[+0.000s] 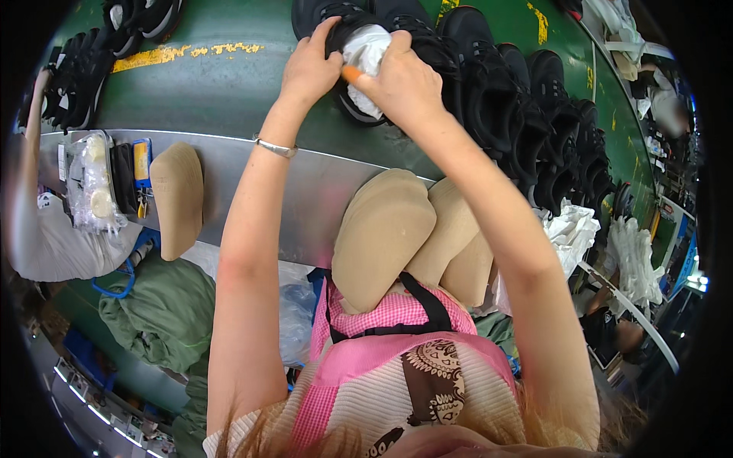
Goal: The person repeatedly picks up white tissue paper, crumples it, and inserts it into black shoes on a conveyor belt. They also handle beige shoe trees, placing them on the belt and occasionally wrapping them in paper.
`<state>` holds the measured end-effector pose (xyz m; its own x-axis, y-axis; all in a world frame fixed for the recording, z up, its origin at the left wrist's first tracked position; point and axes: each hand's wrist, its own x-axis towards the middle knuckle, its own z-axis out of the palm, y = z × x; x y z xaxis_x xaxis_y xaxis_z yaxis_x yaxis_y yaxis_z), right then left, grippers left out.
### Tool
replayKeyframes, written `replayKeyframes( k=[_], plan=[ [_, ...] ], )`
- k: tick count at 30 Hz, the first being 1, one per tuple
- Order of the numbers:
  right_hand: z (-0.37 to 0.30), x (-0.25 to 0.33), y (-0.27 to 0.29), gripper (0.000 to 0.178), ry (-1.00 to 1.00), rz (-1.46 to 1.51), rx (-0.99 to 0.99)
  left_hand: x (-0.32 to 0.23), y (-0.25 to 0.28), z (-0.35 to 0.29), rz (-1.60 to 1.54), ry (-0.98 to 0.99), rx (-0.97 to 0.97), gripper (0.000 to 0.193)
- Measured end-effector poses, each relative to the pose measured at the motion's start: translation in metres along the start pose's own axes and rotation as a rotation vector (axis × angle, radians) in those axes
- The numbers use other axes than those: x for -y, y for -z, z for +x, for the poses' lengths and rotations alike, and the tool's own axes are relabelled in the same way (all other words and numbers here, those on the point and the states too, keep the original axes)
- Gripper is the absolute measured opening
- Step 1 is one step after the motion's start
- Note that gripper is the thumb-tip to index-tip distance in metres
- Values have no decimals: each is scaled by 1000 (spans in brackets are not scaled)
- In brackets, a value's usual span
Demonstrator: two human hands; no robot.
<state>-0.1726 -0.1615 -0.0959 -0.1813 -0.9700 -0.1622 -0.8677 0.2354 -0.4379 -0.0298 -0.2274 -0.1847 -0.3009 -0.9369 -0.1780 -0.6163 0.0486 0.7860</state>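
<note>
A black shoe (353, 102) lies on the green surface at top centre, with crumpled white paper (366, 53) stuffed in its opening. My left hand (308, 70) grips the shoe's upper at its left side, thumb and fingers bent around the edge. From the right, my right hand (405, 82) holds the paper at the opening, its thumb in an orange finger cover; some of its fingertips are hidden behind the paper. Several more black shoes (489, 99) stand in a row to the right, close to my right hand.
Beige padded forms (385, 233) rest in front of me, and another beige form (177, 198) stands left beside a plastic bag of rolls (95, 183). White paper (571, 233) is piled at right. At far left, another person's arm (32, 145) reaches toward black shoes (76, 84).
</note>
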Motion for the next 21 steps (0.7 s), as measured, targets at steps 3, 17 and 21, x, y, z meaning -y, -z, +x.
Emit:
replayKeyframes(
  k=[3,17,21],
  plan=[
    [-1,-13,32,76,220,-114,164,1,25,-4,-38,28,167,77],
    [85,-25,17,106,570,-246,450,-59,32,-19,280,179,348,133],
    [84,-19,14,113,591,-263,397,-64,30,-18,347,211,326,130]
  ],
)
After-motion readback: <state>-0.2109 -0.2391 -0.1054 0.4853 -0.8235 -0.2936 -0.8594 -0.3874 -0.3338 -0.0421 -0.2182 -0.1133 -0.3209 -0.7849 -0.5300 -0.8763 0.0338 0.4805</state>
